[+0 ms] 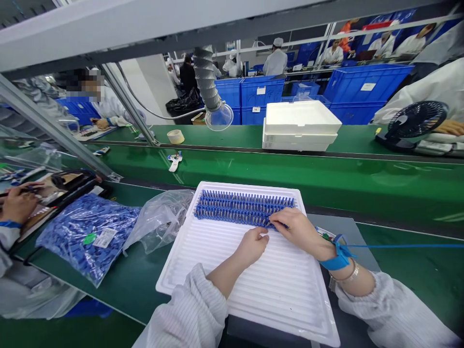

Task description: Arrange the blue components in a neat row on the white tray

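Note:
A white ribbed tray (232, 261) lies in front of me on the bench. Rows of small blue plastic parts with metal pins (232, 205) fill its far end. At the right end of the nearest row, my right hand (295, 227) pinches something too small to make out against the blue parts. Just below it, my left hand (253, 245) hovers over the tray with fingers curled and thumb against the forefinger; what they hold, if anything, is hidden. A blue wrist strap (337, 256) with a cord running right circles my right wrist.
Left of the tray lie a clear bag (159, 220) and a large bag of blue parts (90, 237). A co-worker's hand (20, 203) is at far left. Behind stand stacked white trays (300, 125), a tape roll (176, 137), an extraction hose (208, 79) and a fan (416, 121).

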Demonstrator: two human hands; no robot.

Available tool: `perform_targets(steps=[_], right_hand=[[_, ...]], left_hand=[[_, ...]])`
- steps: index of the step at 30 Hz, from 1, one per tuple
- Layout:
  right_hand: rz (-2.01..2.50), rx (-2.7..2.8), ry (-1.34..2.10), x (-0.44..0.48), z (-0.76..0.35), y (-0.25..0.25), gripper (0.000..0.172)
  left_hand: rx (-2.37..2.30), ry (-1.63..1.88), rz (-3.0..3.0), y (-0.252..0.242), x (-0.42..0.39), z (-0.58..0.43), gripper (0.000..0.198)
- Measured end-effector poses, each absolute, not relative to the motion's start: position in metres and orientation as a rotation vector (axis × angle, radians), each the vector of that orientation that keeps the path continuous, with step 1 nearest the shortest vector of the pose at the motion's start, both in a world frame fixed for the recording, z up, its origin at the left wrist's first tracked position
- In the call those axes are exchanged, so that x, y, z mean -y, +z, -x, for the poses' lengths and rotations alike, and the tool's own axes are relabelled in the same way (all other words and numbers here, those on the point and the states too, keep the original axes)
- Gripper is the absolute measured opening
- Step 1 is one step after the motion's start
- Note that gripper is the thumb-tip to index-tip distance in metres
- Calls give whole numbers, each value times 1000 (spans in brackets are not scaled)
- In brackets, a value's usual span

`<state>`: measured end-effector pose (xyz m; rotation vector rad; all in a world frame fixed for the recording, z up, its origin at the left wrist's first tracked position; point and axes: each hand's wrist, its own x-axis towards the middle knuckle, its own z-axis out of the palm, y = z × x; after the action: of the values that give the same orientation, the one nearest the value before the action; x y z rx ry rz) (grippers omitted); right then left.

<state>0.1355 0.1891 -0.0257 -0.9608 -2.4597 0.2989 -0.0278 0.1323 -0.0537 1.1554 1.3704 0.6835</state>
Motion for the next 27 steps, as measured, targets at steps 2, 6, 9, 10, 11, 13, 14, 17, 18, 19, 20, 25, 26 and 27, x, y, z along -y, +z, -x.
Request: perform_targets(steps=[2, 6, 9, 10, 11, 13, 14, 17, 18, 19, 20, 25, 26, 27], right_hand=[[983, 2461, 267, -189, -136, -26, 15], [1020, 2439, 228, -191, -137, -26, 14], [1041, 2436, 219, -190, -137, -28, 14], [1043, 2442, 222, -190, -137, -29, 14], [1041, 2448, 227, -189, -137, -30, 14], [1036, 2456, 239, -188, -136, -33, 15], [1034, 2456, 244, -188, -135, -35, 16], [1019, 2449, 255, -189, -133, -40, 16], [1011, 2442, 254, -189, -132, -40, 16], [1003, 2430, 250, -189, -132, -40, 16], [996, 2413, 244, -189, -133, -38, 17], [999, 2252, 222, -181, -148, -17, 23], [1008, 2212, 228, -177, -153, -12, 22], [1019, 2170, 240, -174, -157, -9, 21]], left_hand=[[-1372, 677, -1143, -52, -134, 27, 20], [-1363, 676, -1146, -51, -134, 27, 21], [-1365, 673, -1163, -51, -132, 27, 22], [-1368, 671, -1170, -51, -132, 28, 23], [-1372, 668, -1176, -51, -131, 28, 24], [-1380, 661, -1191, -53, -132, 29, 25], [-1383, 657, -1200, -54, -133, 28, 25], [-1400, 638, -1246, -55, -137, 25, 25], [-1408, 630, -1270, -53, -137, 23, 24], [-1418, 623, -1302, -49, -135, 23, 23], [-1432, 618, -1343, -43, -131, 25, 20], [-1734, 689, -1582, -4, -82, 90, 17], [-1895, 714, -1578, 1, -73, 114, 21], [-2079, 726, -1559, 3, -66, 138, 25]])
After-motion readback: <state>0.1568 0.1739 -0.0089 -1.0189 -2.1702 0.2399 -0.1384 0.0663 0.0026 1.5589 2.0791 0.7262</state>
